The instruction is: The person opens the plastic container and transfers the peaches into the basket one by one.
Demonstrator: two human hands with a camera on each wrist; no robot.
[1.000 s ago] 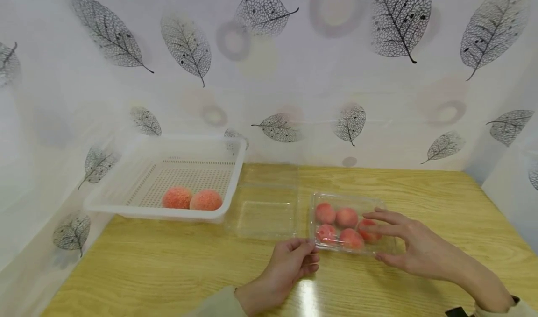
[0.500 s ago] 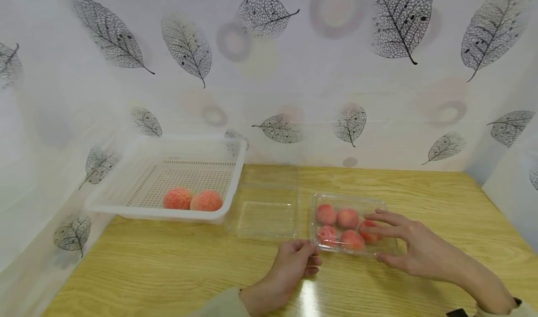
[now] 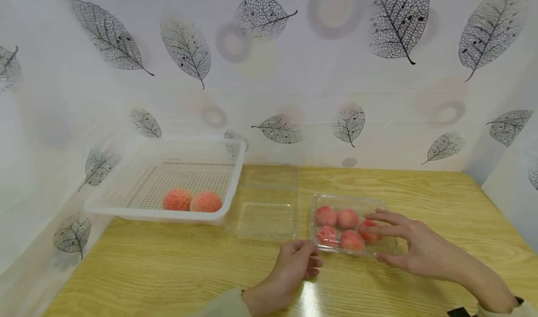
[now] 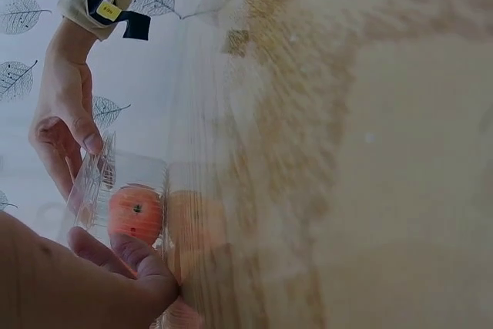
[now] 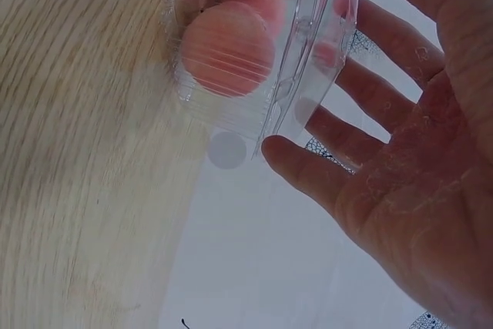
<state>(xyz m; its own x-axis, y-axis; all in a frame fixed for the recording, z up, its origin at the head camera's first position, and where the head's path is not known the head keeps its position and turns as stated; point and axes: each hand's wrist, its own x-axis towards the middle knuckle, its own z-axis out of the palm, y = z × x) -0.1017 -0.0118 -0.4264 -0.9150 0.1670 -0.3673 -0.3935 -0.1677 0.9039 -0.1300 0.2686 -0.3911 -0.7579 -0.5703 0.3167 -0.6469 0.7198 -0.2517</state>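
A clear plastic clamshell box (image 3: 347,224), its lid down, lies on the table with several pink-red peaches (image 3: 352,240) inside. My left hand (image 3: 290,272) pinches the box's near left corner between thumb and fingers; the curled lower fingers hang off the front. Across the right end of the lid, my right hand (image 3: 414,247) spreads its nearly straight fingers, fingertips on the plastic and thumb at the near edge. From the right wrist view, a peach (image 5: 228,48) shows through the ribbed side wall, with the right palm off the box. The left wrist view catches a peach (image 4: 135,212) near the left thumb.
To the left stands a white perforated basket (image 3: 157,212) with two peaches, one at the front (image 3: 177,199) and one beside it (image 3: 206,201). Between basket and box an opened clear clamshell (image 3: 265,219) lies on the wooden table (image 3: 176,270). A leaf-patterned curtain (image 3: 286,74) rises behind.
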